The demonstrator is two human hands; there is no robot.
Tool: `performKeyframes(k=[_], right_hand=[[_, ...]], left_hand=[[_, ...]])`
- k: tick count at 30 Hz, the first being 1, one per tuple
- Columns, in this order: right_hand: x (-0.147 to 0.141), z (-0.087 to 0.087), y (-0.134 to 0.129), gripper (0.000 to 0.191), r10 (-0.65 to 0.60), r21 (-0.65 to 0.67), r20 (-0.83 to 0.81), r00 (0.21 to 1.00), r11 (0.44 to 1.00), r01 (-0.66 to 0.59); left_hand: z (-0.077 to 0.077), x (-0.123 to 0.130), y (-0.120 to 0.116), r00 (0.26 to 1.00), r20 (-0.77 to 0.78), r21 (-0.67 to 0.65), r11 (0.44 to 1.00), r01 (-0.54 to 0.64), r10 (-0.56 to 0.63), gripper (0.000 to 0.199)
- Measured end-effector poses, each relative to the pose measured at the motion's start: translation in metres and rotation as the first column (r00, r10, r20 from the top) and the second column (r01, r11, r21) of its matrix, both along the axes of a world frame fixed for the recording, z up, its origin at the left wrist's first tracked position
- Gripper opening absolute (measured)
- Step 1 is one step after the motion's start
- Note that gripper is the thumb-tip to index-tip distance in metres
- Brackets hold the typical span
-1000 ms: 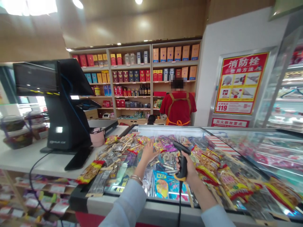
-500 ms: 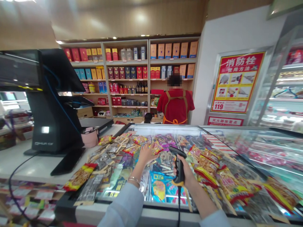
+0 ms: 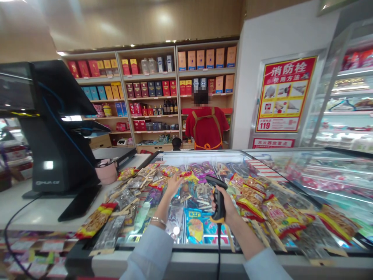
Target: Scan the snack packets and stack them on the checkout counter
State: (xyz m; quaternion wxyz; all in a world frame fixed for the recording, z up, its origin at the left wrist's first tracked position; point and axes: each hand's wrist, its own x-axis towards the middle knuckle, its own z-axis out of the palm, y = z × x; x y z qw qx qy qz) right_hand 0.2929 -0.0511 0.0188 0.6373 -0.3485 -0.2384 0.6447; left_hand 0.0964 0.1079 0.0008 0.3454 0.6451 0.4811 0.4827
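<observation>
My right hand point(image 3: 225, 202) is wrapped around the handle of a black barcode scanner point(image 3: 217, 200), held upright above the glass top, its head pointing left and its cord hanging down. Farther forward, my left hand point(image 3: 174, 186) closes at the near end of a small yellow and red snack bag point(image 3: 190, 177); the fingertips are partly hidden. Purple snack bags point(image 3: 202, 171) lie just beyond it. Yellow and red noodle-snack bags point(image 3: 253, 198) and dark flat packets point(image 3: 109, 233) spread across the glass on both sides.
A glass-topped display freezer point(image 3: 204, 251) spans the front. At left stand a black checkout terminal point(image 3: 61, 155) and a pink cup point(image 3: 106, 171). A person in a red shirt point(image 3: 205, 126) faces away near shelves of boxes point(image 3: 151, 89). A refrigerated case point(image 3: 349, 109) is at right.
My left hand has gone from spread fingers over the packets to closing at the yellow and red snack bag. The right hand keeps the scanner nearly in place. The view has shifted slightly right.
</observation>
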Motion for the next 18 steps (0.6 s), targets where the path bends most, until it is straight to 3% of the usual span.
performKeyframes(k=[2,5,8,12,15,18], right_hand=[[-0.003,0.002,-0.003,0.033,0.023,0.037,-0.011,1.000,0.999,-0.022],[-0.007,0.004,-0.007,0.035,0.108,0.153,0.022,0.994,0.982,-0.110],[-0.011,0.002,-0.011,0.040,0.166,0.206,0.068,0.984,0.963,-0.177],[-0.014,0.003,-0.014,0.042,0.215,0.225,0.115,0.970,0.945,-0.236],[-0.016,0.004,-0.016,0.042,0.217,0.249,0.140,0.966,0.937,-0.246],[-0.017,0.005,-0.019,0.041,0.220,0.271,0.179,0.959,0.926,-0.262]], left_hand=[[0.006,-0.002,0.003,0.970,0.242,-0.092,0.996,0.017,0.006,0.040],[0.015,-0.007,0.002,0.884,0.465,-0.215,0.975,0.062,0.046,0.052],[0.025,-0.012,-0.006,0.726,0.681,-0.325,0.928,0.183,0.095,0.059],[0.035,-0.009,-0.019,0.619,0.781,-0.270,0.940,0.210,0.086,0.052],[0.036,-0.003,-0.022,0.675,0.736,-0.225,0.962,0.158,0.061,0.052],[0.033,0.001,-0.020,0.812,0.569,-0.130,0.989,-0.068,0.131,0.058]])
